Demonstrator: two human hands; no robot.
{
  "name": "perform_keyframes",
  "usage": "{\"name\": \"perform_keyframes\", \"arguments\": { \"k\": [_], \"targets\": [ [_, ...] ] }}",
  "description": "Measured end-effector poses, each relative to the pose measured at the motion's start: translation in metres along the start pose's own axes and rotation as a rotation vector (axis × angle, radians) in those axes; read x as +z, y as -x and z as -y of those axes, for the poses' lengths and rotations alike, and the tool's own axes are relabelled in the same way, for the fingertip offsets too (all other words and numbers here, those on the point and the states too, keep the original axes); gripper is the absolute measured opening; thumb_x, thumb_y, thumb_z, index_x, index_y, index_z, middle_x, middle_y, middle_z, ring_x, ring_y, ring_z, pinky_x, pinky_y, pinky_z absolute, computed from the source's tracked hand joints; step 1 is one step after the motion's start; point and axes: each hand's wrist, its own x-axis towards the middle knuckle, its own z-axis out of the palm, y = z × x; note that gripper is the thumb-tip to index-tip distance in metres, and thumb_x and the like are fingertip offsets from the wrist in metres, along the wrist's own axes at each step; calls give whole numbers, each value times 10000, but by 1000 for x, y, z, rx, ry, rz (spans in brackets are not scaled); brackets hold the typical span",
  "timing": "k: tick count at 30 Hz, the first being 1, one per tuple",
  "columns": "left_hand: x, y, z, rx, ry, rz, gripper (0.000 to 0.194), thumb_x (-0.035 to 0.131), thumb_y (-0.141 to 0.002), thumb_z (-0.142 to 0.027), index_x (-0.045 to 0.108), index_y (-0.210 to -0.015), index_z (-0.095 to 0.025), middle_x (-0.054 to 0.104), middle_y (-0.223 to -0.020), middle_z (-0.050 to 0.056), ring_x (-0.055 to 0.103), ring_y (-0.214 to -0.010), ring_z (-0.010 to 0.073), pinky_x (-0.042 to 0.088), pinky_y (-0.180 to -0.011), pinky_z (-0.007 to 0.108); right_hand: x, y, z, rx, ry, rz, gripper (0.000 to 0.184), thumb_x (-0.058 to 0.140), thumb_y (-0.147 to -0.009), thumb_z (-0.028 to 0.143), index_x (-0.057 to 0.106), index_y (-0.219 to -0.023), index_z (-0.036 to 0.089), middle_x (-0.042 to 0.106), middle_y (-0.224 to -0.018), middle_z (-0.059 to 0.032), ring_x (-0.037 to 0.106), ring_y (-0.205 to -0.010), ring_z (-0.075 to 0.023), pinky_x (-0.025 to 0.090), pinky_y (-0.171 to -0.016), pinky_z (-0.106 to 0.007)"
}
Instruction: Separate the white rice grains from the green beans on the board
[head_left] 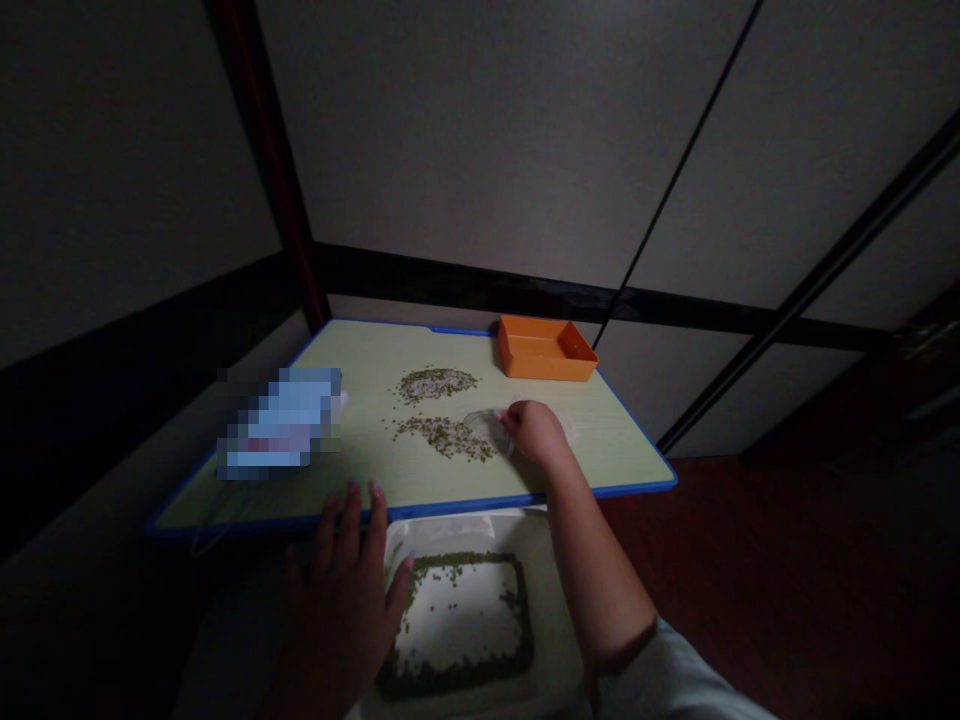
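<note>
My right hand (534, 430) rests on a small green table with a blue rim (405, 510), fingers curled on the edge of a clear shallow dish (480, 422). The dish lies beside a scatter of small green beans (446, 438). A second, paler heap of grains (436, 383) sits further back. My left hand (346, 590) holds the rim of a white tray (480, 530) just below the table's near edge, fingers spread, thumb over the rim. Green beans (457, 675) line the tray's floor.
An orange rectangular box (546, 350) stands at the table's far right corner. A blurred blue object (281, 420) lies on the table's left side. Dark red floor lies to the right; pale wall panels rise behind the table.
</note>
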Motion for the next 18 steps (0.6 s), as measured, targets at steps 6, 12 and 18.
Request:
{"name": "perform_keyframes", "arguments": {
  "k": [6, 12, 18],
  "targets": [
    [-3, 0, -1, -1, -3, 9, 595, 254, -883, -382, 194, -1437, -175, 251, -1555, 148, 138, -1450, 323, 250, -1087, 636, 5, -1, 2, -93, -150, 8, 347, 505, -897, 351, 687, -714, 120, 664, -685, -79, 442, -575, -106, 257, -557, -238],
    [-2, -1, -1, 2, -16, -3, 593, 261, -879, -381, 225, -1430, -164, 262, -1549, 155, 164, -1444, 326, 262, -1081, 632, 3, -3, -5, -76, -204, -30, 365, 486, -899, 363, 675, -714, 111, 637, -658, -52, 440, -567, -97, 253, -545, -229],
    [2, -1, 2, 10, -25, -14, 602, 268, -875, -388, 215, -1434, -171, 266, -1548, 155, 160, -1445, 333, 267, -1079, 630, -8, -1, -15, 92, -17, -73, 342, 476, -904, 365, 712, -809, 136, 704, -807, -145, 545, -655, -146, 249, -568, -270]
  ]
}}
